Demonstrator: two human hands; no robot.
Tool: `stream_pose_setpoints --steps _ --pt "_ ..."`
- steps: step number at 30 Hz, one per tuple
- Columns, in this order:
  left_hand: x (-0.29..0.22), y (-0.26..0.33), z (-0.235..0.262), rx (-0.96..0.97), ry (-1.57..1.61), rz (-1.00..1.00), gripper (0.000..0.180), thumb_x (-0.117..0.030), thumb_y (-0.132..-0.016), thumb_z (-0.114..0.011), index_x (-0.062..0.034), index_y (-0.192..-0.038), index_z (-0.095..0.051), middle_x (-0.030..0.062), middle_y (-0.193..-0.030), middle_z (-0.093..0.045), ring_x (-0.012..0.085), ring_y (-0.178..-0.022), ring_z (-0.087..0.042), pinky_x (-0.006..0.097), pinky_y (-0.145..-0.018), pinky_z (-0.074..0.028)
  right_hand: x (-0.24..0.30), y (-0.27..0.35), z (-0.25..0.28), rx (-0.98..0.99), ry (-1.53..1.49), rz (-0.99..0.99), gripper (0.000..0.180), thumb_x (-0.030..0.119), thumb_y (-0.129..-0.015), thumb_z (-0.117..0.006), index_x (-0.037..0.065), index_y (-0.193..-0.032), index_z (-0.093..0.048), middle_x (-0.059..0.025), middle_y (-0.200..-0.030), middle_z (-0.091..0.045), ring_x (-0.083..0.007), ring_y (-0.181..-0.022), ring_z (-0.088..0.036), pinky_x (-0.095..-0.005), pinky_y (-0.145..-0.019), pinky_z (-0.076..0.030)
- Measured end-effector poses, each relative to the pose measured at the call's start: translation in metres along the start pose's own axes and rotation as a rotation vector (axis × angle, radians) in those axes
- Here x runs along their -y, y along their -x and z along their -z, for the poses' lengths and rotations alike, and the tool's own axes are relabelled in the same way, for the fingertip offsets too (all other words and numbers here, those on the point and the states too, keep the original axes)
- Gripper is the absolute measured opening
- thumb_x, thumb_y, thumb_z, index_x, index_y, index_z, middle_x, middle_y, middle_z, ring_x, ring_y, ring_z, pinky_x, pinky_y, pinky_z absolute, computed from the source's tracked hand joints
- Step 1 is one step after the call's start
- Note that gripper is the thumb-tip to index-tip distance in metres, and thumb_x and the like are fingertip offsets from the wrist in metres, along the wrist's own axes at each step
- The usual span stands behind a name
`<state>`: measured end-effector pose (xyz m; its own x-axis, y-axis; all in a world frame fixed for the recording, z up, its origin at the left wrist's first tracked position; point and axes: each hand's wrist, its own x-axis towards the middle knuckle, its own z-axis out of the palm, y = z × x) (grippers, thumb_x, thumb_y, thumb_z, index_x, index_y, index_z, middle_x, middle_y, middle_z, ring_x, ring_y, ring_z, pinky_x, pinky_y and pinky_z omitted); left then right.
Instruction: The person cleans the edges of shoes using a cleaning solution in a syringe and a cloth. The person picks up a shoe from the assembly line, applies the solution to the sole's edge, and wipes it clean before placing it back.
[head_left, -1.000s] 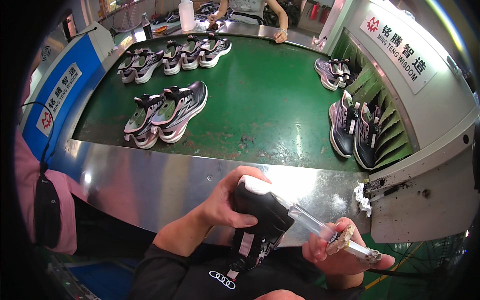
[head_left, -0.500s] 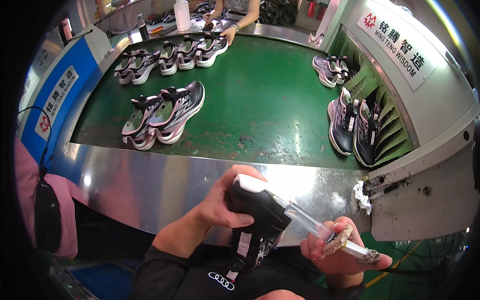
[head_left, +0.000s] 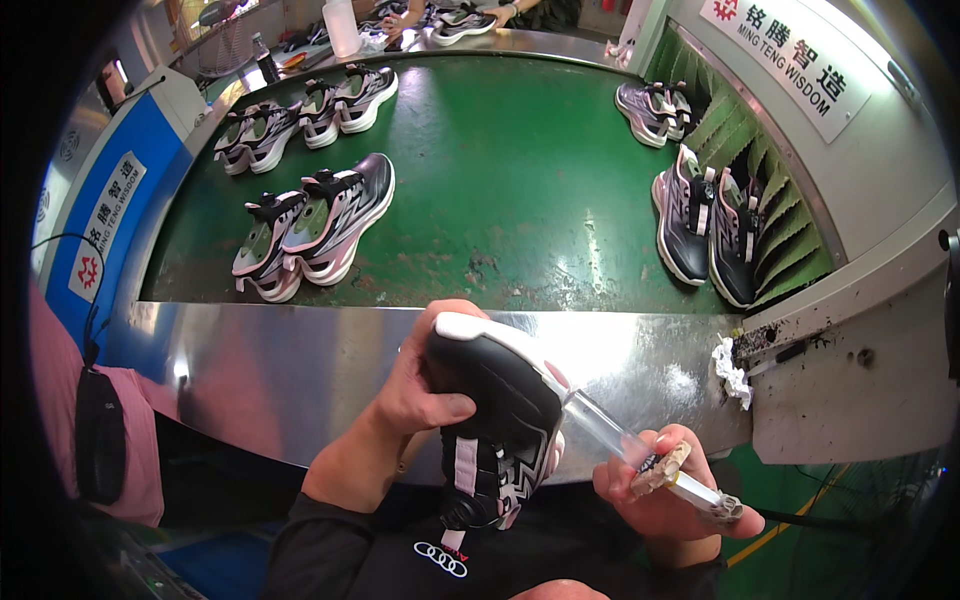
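Note:
My left hand [head_left: 415,385] grips a black sneaker [head_left: 500,375] by its toe, thumb on the upper and fingers behind the white sole. The shoe is tilted toe up, its dial and pink-and-white tabs toward my body. In my right hand [head_left: 665,490] is a clear syringe [head_left: 608,425], its finger grips and plunger end wrapped in tan material. The thumb lies at the plunger's end. The syringe tip meets the edge where sole and upper join; whether anything flows out is too small to tell.
Beyond the metal ledge [head_left: 330,350] lies a green conveyor belt [head_left: 480,190]. Pink-and-black sneakers [head_left: 340,220] stand on its left, more sneakers [head_left: 685,225] by the green flap curtain [head_left: 785,215] at right. Crumpled white paper [head_left: 731,372] sits on the ledge. Across the belt, a person's hands [head_left: 505,14] handle a sneaker.
The person across the belt has lifted a sneaker off the far row. The held shoe and syringe sit slightly higher and further left in view, and the syringe tip has shifted along the sole edge.

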<state>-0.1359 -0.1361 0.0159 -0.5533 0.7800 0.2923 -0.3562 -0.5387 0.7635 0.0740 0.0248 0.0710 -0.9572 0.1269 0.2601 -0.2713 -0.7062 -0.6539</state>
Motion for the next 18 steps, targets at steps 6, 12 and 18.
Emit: stream_pose_setpoints --steps 6,12,18 --pt "-0.002 -0.001 0.003 -0.06 0.002 0.049 0.074 -0.012 -0.062 -0.076 -0.0039 -0.125 -0.038 0.0106 -0.111 -0.054 0.0221 -0.104 -0.055 0.035 -0.091 -0.045 -0.019 0.017 0.027 0.087 -0.121 0.089 0.116 0.072 -0.052 -0.074 -0.001 -0.132 -0.033 -0.0212 -0.12 -0.044 -0.0304 -0.111 -0.048 -0.0353 -0.09 -0.038" --pt "0.003 -0.027 -0.011 -0.035 0.043 0.093 0.065 -0.031 -0.063 -0.072 0.0009 -0.114 -0.046 0.0229 -0.101 -0.06 0.0336 -0.089 -0.063 0.041 -0.08 -0.052 -0.025 0.024 0.041 0.059 -0.158 0.088 0.12 0.068 -0.052 -0.077 -0.006 -0.132 -0.028 -0.0202 -0.121 -0.044 -0.03 -0.114 -0.047 -0.0382 -0.097 -0.036" --pt "0.002 -0.033 -0.009 -0.106 0.175 0.189 0.063 -0.033 -0.067 -0.068 0.0034 -0.115 -0.05 0.0242 -0.104 -0.06 0.0342 -0.091 -0.063 0.043 -0.082 -0.053 -0.038 0.041 0.046 0.008 -0.176 0.049 0.122 0.066 -0.054 -0.077 -0.008 -0.134 -0.023 -0.0185 -0.122 -0.043 -0.0275 -0.116 -0.045 -0.0402 -0.103 -0.032"
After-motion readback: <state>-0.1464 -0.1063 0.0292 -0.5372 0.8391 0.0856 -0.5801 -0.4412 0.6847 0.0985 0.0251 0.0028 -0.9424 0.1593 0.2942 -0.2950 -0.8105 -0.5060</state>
